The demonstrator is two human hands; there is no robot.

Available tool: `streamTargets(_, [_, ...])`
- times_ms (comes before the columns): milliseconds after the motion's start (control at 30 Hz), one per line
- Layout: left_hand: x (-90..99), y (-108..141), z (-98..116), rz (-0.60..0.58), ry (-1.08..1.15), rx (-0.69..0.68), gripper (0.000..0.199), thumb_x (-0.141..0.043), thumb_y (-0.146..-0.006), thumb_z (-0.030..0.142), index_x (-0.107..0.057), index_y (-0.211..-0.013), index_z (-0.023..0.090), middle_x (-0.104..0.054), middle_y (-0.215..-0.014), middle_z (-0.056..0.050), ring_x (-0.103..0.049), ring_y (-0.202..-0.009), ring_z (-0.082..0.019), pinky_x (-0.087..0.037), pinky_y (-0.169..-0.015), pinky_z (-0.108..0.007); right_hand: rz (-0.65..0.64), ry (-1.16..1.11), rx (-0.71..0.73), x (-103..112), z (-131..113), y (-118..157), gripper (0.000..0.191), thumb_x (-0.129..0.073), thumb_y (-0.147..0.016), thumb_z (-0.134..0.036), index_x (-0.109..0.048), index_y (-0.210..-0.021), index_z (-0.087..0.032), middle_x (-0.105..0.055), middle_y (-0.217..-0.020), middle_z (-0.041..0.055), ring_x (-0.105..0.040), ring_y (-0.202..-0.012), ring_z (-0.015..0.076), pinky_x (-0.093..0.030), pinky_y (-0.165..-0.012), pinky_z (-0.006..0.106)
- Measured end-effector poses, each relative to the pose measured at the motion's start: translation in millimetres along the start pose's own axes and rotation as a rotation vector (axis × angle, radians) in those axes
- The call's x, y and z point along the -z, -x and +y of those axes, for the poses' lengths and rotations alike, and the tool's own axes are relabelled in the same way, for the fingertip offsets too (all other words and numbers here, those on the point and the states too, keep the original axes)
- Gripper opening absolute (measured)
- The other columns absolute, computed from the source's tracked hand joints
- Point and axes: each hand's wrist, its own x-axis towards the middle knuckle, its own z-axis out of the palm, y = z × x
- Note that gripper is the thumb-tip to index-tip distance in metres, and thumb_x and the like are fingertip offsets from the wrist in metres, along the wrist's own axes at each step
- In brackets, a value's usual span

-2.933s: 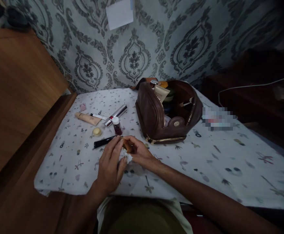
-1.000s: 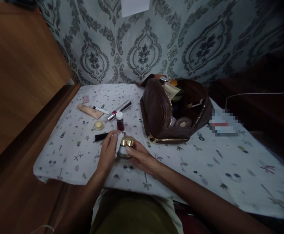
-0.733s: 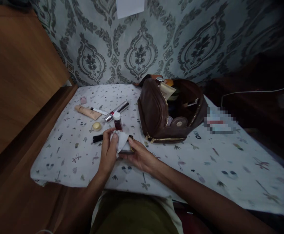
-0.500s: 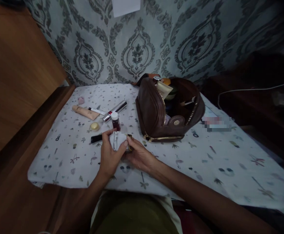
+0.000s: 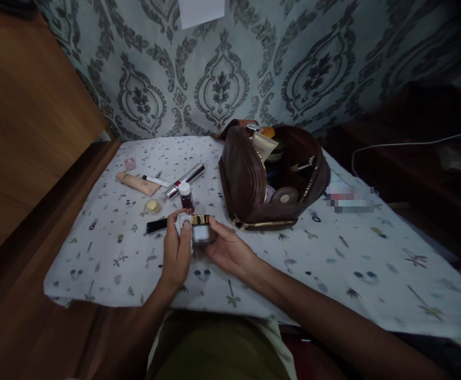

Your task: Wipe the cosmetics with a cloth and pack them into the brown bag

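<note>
Between my hands, above the front of the table, is a small cosmetic jar [image 5: 202, 232] with a gold-rimmed lid and a pale body. My right hand [image 5: 229, 244] is closed around its right side, thumb near the lid. My left hand [image 5: 178, 253] pinches a crumpled white cloth or tissue [image 5: 184, 219] against the jar's left side. Just beyond my fingers stands a dark red bottle [image 5: 186, 196] with a white cap. A black tube [image 5: 156, 226] lies to the left, its right end hidden behind my left hand.
An open brown makeup bag [image 5: 242, 174] with several cosmetics inside stands at the back right. On the left lie a beige tube [image 5: 137, 182], a white pen-like tube [image 5: 156, 180], a silver tube [image 5: 185, 180], a yellow round pot [image 5: 152, 206] and a pink item [image 5: 130, 163].
The white cloth has shifted left off the jar's front, bunched now in my left hand. The jar's gold rim and pale side have come into view. My left thumb has moved left.
</note>
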Motion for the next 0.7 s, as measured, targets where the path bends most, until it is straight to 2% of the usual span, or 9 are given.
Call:
streamTargets(133, [-1.5,1,-1,-0.021,-0.009,-0.01,0.031,-0.042,-0.101,0.042,-0.052,-0.123,0.023,-0.065,-0.123,-0.007,-0.061,-0.112,-0.02,-0.045,-0.095,-0.032,-0.021,0.008,-0.003,-4,1,5,0.047,-0.078,-0.071,-0.06,-0.069,-0.1,-0.025,-0.073,-0.106,0.0037,-0.063,-0.108,0.0236,-0.052,-0.091,0.039])
streamTargets(300, [-3.6,1,3,-0.051,-0.047,-0.061,0.031,-0.043,-0.101,0.04,-0.05,-0.125,0.021,-0.065,-0.123,-0.009,-0.062,-0.113,-0.021,-0.045,-0.096,-0.034,0.002,0.007,0.019,-6,1,11,0.051,-0.085,-0.067,-0.049,-0.066,-0.109,-0.027,-0.072,-0.11,0.0017,-0.065,-0.106,0.0221,-0.054,-0.086,0.035])
streamTargets(467, [-5.3,0,6,-0.058,-0.031,-0.046,0.03,-0.043,-0.101,0.041,-0.052,-0.123,0.021,-0.065,-0.122,-0.008,-0.061,-0.114,-0.021,-0.046,-0.095,-0.034,0.057,-0.073,0.037,-7,0,10,0.048,-0.087,-0.064,-0.049,-0.07,-0.101,-0.023,-0.074,-0.108,0.0026,-0.064,-0.105,0.0217,-0.051,-0.089,0.034])
streamTargets(700, [-4.6,-1,4,-0.036,-0.039,-0.039,0.031,-0.043,-0.102,0.041,-0.052,-0.124,0.022,-0.064,-0.124,-0.007,-0.06,-0.115,-0.019,-0.044,-0.097,-0.032,0.016,-0.074,0.034,-7,-4,5,0.038,-0.084,-0.069,-0.05,-0.074,-0.091,-0.021,-0.076,-0.097,0.0015,-0.064,-0.105,0.0202,-0.047,-0.095,0.033])
